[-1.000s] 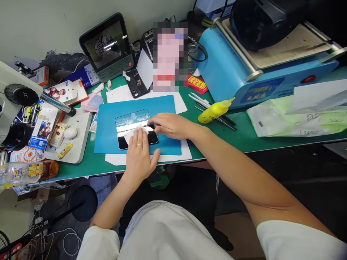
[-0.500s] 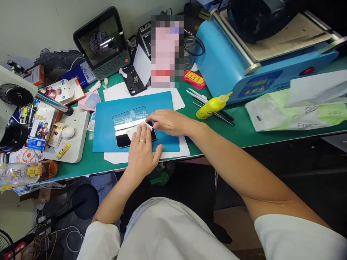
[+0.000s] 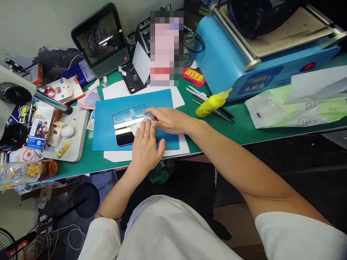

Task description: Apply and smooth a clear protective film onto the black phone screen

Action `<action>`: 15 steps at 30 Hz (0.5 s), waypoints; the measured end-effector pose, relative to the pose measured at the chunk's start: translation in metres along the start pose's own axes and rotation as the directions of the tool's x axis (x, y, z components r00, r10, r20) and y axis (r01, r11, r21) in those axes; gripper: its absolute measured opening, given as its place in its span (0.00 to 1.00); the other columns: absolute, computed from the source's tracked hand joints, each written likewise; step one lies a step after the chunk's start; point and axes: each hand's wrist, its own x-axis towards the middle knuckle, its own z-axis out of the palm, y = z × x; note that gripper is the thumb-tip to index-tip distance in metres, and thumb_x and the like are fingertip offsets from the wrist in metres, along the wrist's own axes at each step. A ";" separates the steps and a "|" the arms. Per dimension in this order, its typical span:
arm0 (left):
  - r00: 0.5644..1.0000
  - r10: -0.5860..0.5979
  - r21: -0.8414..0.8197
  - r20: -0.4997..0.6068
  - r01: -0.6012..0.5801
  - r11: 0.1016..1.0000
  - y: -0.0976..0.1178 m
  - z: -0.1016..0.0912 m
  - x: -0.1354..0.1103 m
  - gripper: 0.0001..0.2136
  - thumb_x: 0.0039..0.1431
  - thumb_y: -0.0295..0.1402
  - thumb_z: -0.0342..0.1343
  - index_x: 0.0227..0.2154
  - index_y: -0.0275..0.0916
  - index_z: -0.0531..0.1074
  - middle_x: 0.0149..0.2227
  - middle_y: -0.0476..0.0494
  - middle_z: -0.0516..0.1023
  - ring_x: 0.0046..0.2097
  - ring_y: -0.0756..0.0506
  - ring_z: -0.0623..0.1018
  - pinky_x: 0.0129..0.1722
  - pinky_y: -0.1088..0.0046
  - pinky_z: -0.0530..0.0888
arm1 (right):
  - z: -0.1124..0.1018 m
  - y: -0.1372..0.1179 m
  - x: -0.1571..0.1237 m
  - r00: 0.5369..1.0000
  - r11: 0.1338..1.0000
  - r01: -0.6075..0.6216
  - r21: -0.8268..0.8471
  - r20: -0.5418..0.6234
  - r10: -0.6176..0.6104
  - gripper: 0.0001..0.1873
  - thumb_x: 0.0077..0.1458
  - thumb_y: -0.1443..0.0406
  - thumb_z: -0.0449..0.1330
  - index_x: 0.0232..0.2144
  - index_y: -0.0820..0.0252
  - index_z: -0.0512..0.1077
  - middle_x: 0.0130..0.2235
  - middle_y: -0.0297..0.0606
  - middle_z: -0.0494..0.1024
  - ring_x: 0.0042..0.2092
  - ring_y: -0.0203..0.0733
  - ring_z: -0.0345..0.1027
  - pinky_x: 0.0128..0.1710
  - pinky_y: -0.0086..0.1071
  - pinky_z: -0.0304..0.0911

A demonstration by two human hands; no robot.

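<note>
A phone (image 3: pixel 125 140) with a glossy black face lies flat on a blue mat (image 3: pixel 104 126); light reflects off its upper part. My left hand (image 3: pixel 146 139), a ring on one finger, lies flat over the phone's right part. Its outstretched fingers press a white wipe (image 3: pixel 135 128) against the glass, and they cover much of it. Around the phone's right end, my right hand (image 3: pixel 165 120) has its fingers bent, gripping the edge. Its thumb side is close to the left fingertips. The phone's right end is mostly hidden by both hands.
Behind the mat lies an opened black phone case (image 3: pixel 132 81). To the right are a yellow squeeze bottle (image 3: pixel 213 104), tweezers-like tools (image 3: pixel 196 92) and a blue machine (image 3: pixel 217 54). A microscope base (image 3: pixel 78 141), boxes and a drink bottle (image 3: pixel 28 171) crowd the left.
My left hand has slid a little to the right across the phone with the wipe, baring more of the black glass. My right hand has stayed at the phone's right end.
</note>
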 end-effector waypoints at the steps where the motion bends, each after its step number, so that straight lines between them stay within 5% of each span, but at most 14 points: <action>1: 1.000 0.002 0.001 -0.003 -0.002 1.000 0.002 0.000 -0.002 0.32 0.80 0.40 0.45 0.77 0.23 0.57 0.79 0.20 0.61 0.81 0.28 0.59 0.78 0.41 0.64 | 0.001 0.001 0.000 1.000 1.000 -0.009 0.012 -0.004 0.009 0.59 0.63 0.23 0.37 0.67 0.61 0.69 0.45 0.49 0.82 0.45 0.60 0.76 0.41 0.45 0.64; 7: 1.000 0.026 0.018 0.003 -0.026 0.999 0.009 -0.001 -0.021 0.30 0.80 0.40 0.44 0.76 0.23 0.60 0.79 0.21 0.61 0.81 0.29 0.60 0.77 0.44 0.66 | 0.002 0.004 -0.002 1.000 0.999 -0.018 0.050 -0.002 0.018 0.55 0.65 0.25 0.38 0.67 0.60 0.68 0.45 0.48 0.82 0.43 0.58 0.75 0.39 0.44 0.64; 15: 1.000 0.010 0.007 0.007 -0.010 1.000 0.002 -0.001 0.004 0.31 0.80 0.38 0.43 0.77 0.23 0.57 0.79 0.21 0.62 0.81 0.29 0.60 0.78 0.41 0.64 | 0.001 0.006 -0.002 0.999 0.999 -0.009 0.054 -0.032 0.011 0.58 0.62 0.22 0.36 0.65 0.59 0.69 0.45 0.48 0.82 0.44 0.57 0.76 0.41 0.45 0.66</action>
